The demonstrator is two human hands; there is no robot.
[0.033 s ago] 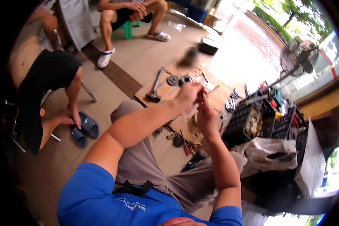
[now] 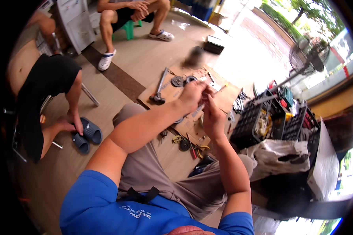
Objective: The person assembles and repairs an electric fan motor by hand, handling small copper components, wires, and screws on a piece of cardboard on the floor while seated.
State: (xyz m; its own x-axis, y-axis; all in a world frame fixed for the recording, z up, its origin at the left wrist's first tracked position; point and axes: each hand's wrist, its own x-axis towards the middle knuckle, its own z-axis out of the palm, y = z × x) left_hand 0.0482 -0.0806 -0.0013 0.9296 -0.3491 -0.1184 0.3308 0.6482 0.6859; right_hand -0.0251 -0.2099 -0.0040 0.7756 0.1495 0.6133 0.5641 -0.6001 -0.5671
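1. My left hand [image 2: 192, 96] and right hand [image 2: 214, 118] meet, fingers curled; whether pinching, I cannot tell.
2. Ring-shaped part [image 2: 188, 79], just beyond my left hand on cardboard [image 2: 228, 98] (probably stiff, hefty; best held by its rim).

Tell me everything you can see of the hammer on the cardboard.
The hammer has a straight grey handle that looks metallic and a dark head. It lies on the left part of the cardboard sheet, head end nearer the person, left of a round grey disc. Neither the left hand nor the right hand touches it.
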